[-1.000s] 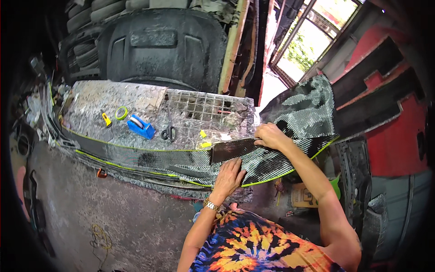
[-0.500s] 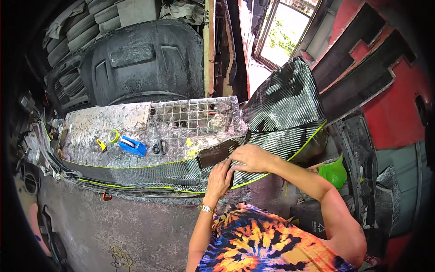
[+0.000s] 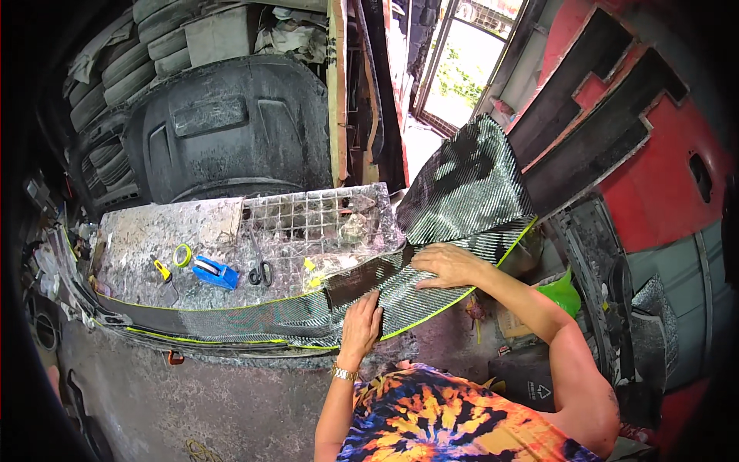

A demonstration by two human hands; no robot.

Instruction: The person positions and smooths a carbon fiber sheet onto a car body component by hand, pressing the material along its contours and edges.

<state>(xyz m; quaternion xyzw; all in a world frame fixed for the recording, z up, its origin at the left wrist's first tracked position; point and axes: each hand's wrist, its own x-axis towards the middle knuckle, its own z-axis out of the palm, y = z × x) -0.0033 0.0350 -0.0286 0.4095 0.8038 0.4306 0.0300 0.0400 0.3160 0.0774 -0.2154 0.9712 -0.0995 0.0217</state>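
Note:
A long strip of woven carbon-fibre cloth, edged with lime-green tape, lies along the bench's near side, with a larger flap raised at its right end. My left hand rests on the strip beside a dark smooth patch, fingers extended. My right hand lies farther right on the cloth, fingers spread. On the stained bench sit a yellow cutter, a green tape roll, a blue tape dispenser and scissors.
A dark moulded hood and stacked tyres stand behind the bench. Right are an open doorway, leaning black panels, a red panel and a green bag. An orange clamp hangs below the bench's edge.
My right hand first moved left beside my left hand, then shifted right again, its fingers now spread. My left hand stays on the cloth. The view has shifted, with the bench appearing lower.

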